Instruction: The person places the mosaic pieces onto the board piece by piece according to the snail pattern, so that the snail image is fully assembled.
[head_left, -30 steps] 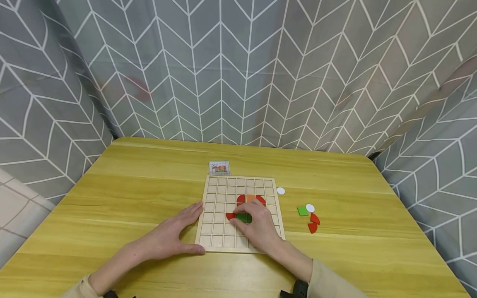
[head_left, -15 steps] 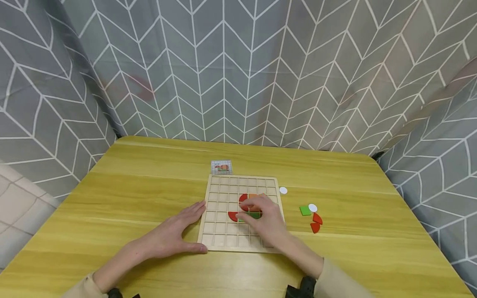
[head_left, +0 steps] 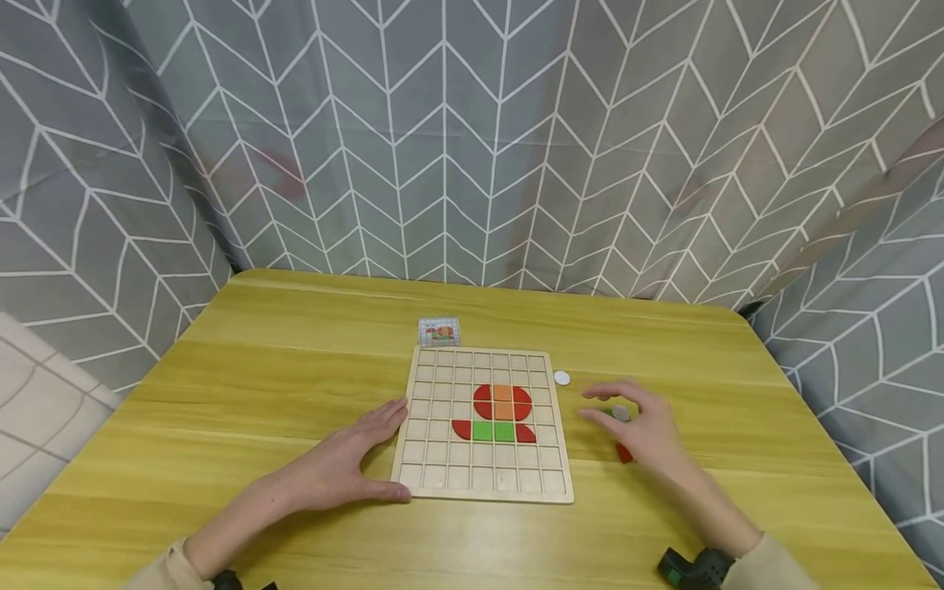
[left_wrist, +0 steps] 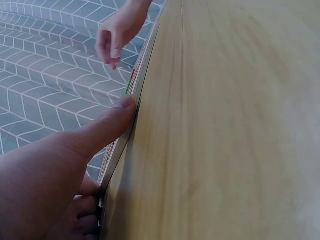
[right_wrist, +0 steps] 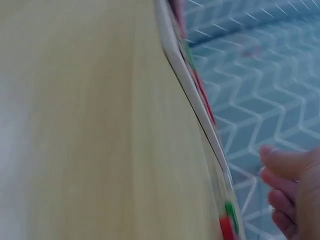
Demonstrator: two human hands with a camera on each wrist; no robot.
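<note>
In the head view, a wooden grid board (head_left: 435, 452) lies on the table, bearing a pattern of red quarter-circle pieces (head_left: 522, 403), orange squares (head_left: 503, 401) and green squares (head_left: 483, 431). My left hand (head_left: 335, 467) rests against the board's left edge, thumb at the near corner and fingers farther up. Right of the board, my right hand (head_left: 649, 430) hovers over loose pieces, thumb and forefinger apart with nothing seen between them. Beneath it show a white disc (head_left: 621, 413), a red piece (head_left: 624, 453) and a sliver of a green one (head_left: 608, 411); the hand partly hides them.
A small printed card (head_left: 438, 331) with a coloured figure on a grid lies just beyond the board. Another white disc (head_left: 562, 378) is near the board's right edge. Behind the wooden table (head_left: 310, 360) hangs a patterned grey curtain (head_left: 472, 147).
My right hand has left the green row on the board and moved right to the loose pieces. A red quarter-circle now shows at that row's right end. The left hand stays put.
</note>
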